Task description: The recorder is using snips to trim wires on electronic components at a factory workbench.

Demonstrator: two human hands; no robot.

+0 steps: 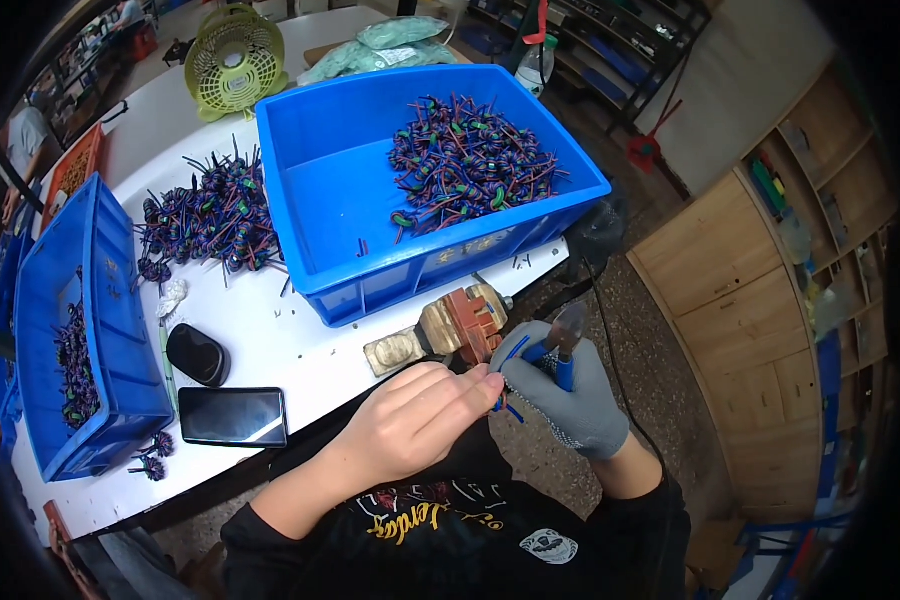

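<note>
My left hand (410, 415) is bare, its thumb and fingers pinched on a small wire coil (511, 409). Blue wire ends stick out of this coil; most of it is hidden by my fingers. Close against it, my right hand (570, 400) wears a grey glove and is wrapped round a pair of cutting pliers (564, 370) with blue handles. The pliers' jaws point up and away from the coil. Just beyond my hands, a small bench vise (467, 322) with reddish-brown jaws sits at the table edge.
A large blue bin (340, 200) holds a heap of wire coils (470, 160). Left of it lies another coil pile (215, 215). A smaller blue bin (110, 330), a phone (232, 416), a black case (198, 354) and a green fan (235, 62) share the white table. Wooden cabinets (730, 300) stand right.
</note>
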